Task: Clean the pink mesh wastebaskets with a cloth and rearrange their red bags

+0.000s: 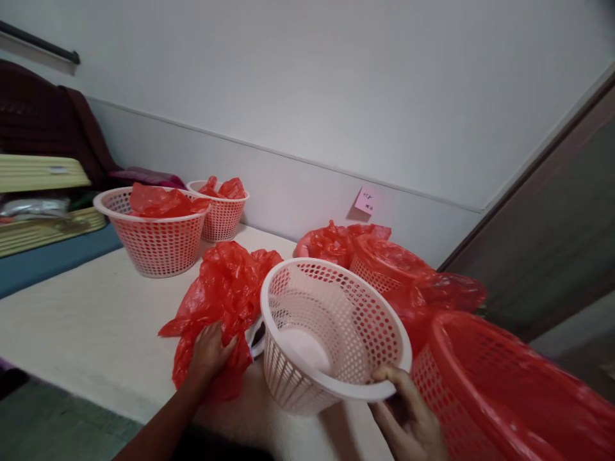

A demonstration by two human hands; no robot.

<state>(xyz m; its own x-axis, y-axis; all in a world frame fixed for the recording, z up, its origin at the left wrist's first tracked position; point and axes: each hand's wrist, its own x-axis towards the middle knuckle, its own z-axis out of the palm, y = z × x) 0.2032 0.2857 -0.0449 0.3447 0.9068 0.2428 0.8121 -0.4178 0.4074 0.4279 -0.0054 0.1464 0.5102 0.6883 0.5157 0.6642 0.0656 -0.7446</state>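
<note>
An empty pale pink perforated plastic basket (307,349) stands tilted in front of me, its open top facing me. The fingers of my right hand (408,413) are closed around its near right rim. To the left lies a crumpled red plastic bag (223,282) on the table. My left hand (209,349) is closed on the near part of this bag, with some fingertips hidden in its folds. Between bag and basket, a white and dark object (257,336) shows partly; I cannot make out its kind.
Two baskets (158,246) (223,218) with red bags inside stand at the back left of the white table (72,320). Red-lined baskets (451,384) (379,266) crowd the right side. A pink note (365,200) is on the wall. Pale yellow boxes (43,173) lie far left.
</note>
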